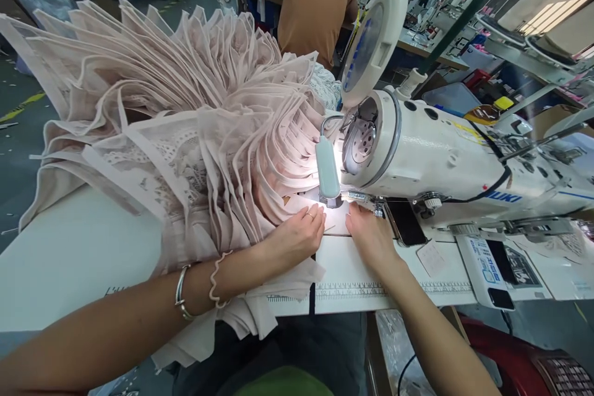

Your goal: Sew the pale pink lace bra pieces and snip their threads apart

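Factory floor fills the far background, with a person in an orange top [315, 0] standing at another bench, head cut off by the frame. On the left of the white table [69, 260] rises a big fanned stack of pale pink fabric pieces [185, 93], its near edge spilling off the table toward the lap. The left hand [299, 234] lies flat, fingers together, pressing the pink cloth [334, 223] down just left of the needle; a ring, a bracelet and a hair tie show on that arm. A small lamp [327, 168] glares over the needle, so the stitching point is hard to make out. The right hand [369, 232] rests flat on the same cloth, just beside the left, fingertips under the sewing machine [445, 154], gripping nothing. A phone [404, 221] lies right of it.
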Action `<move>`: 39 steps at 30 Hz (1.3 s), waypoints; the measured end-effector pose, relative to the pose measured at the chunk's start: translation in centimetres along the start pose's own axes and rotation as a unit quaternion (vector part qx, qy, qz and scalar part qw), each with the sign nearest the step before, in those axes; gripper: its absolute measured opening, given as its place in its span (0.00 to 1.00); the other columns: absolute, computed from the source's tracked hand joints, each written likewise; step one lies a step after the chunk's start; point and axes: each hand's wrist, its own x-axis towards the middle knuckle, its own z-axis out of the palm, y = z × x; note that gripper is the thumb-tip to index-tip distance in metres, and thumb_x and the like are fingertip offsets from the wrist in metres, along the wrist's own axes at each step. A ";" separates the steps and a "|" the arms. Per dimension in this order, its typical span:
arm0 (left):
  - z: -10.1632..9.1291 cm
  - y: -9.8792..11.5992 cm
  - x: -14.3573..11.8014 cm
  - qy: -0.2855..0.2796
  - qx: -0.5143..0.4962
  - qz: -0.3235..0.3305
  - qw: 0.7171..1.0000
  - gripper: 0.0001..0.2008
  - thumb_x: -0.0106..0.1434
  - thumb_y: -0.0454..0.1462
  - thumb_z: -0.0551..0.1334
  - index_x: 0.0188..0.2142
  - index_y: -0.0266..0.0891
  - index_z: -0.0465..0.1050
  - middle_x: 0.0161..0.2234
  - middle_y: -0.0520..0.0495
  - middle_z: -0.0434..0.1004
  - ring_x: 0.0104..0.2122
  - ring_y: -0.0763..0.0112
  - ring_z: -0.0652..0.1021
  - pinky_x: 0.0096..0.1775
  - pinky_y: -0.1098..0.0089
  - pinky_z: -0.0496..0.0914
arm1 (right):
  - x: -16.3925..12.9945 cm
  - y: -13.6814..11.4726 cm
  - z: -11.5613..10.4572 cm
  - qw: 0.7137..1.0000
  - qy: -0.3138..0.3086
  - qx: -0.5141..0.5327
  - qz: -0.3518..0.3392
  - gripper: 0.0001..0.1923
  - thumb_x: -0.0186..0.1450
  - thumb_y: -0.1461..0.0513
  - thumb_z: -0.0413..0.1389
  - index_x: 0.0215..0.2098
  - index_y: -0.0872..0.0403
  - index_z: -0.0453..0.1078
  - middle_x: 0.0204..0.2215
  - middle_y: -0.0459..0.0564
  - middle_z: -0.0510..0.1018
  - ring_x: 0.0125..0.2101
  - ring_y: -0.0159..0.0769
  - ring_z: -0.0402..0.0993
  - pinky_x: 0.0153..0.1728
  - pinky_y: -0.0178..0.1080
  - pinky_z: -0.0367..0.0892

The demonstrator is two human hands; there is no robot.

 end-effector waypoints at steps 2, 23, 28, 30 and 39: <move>0.1 -0.3 0.0 0.011 -0.028 -0.011 0.999 0.18 0.67 0.23 0.50 0.53 0.23 0.70 0.53 0.31 0.74 0.54 0.58 0.75 0.54 0.62 0.68 | 0.8 -0.8 0.0 0.999 -0.020 0.042 -0.010 0.08 0.70 0.64 0.46 0.43 0.54 0.67 0.28 0.51 0.78 0.26 0.38 0.72 0.25 0.37 0.51; 1.3 0.3 -0.5 0.049 -0.085 -0.030 0.995 0.21 0.68 0.25 0.49 0.59 0.22 0.63 0.58 0.32 0.69 0.60 0.57 0.69 0.61 0.58 0.60 | 0.5 -1.6 1.3 0.978 0.038 0.203 -0.001 0.11 0.67 0.64 0.40 0.37 0.54 0.64 0.27 0.52 0.75 0.26 0.39 0.68 0.27 0.37 0.54; 1.2 0.0 -0.1 0.043 -0.118 -0.031 0.992 0.18 0.68 0.25 0.49 0.55 0.29 0.65 0.56 0.34 0.71 0.58 0.61 0.71 0.58 0.59 0.63 | 0.0 0.6 1.4 0.938 0.031 0.329 -0.109 0.09 0.69 0.57 0.47 0.41 0.52 0.65 0.34 0.51 0.76 0.36 0.40 0.72 0.35 0.39 0.66; 1.0 -0.1 0.0 0.049 -0.114 -0.026 0.992 0.17 0.68 0.24 0.49 0.53 0.30 0.67 0.54 0.35 0.73 0.56 0.62 0.72 0.58 0.61 0.64 | -0.3 1.2 2.0 0.925 0.085 0.334 -0.161 0.11 0.68 0.55 0.51 0.45 0.52 0.67 0.42 0.54 0.76 0.45 0.43 0.71 0.43 0.43 0.68; 1.1 -0.1 0.0 0.075 -0.057 0.005 0.996 0.15 0.66 0.24 0.51 0.49 0.24 0.70 0.49 0.34 0.77 0.52 0.61 0.76 0.56 0.65 0.67 | -0.8 0.8 4.0 0.903 0.228 0.304 -0.199 0.17 0.69 0.59 0.53 0.55 0.51 0.67 0.47 0.52 0.78 0.48 0.42 0.71 0.50 0.48 0.68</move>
